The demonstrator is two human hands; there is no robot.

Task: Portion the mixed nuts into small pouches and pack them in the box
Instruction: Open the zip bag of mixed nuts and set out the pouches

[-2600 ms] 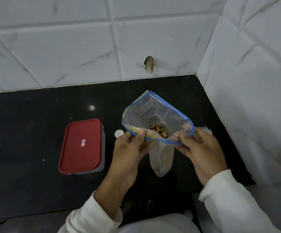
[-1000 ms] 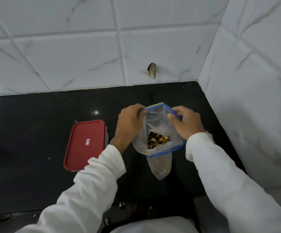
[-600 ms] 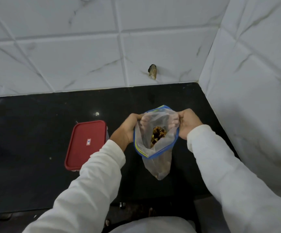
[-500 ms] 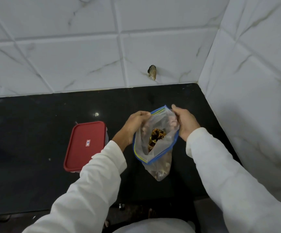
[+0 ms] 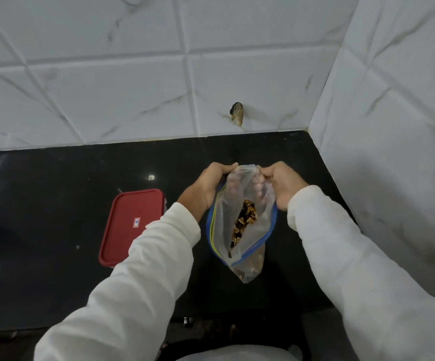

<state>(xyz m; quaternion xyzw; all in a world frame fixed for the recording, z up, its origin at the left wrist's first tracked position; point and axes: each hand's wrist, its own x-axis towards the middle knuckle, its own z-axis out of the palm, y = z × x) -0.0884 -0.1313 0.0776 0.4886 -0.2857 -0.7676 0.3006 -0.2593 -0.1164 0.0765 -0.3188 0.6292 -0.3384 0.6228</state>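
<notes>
Under my hands lies the black counter (image 5: 54,204); just left of my left hand (image 5: 206,186) sits the red-lidded box (image 5: 133,225), lid on; between both hands hangs the clear zip bag (image 5: 253,238), its mouth gaping toward me. My left hand and right hand (image 5: 281,183) each curl round its far edge, gripping it; mixed nuts (image 5: 245,222) show inside.

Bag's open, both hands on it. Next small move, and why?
Probably free the right hand and dip it into the bag for a portion, the left hand holding the rim. The mouth gapes, the nuts lie exposed, and both hands grip the far rim. The red-lidded box is closed, so packing waits.
</notes>
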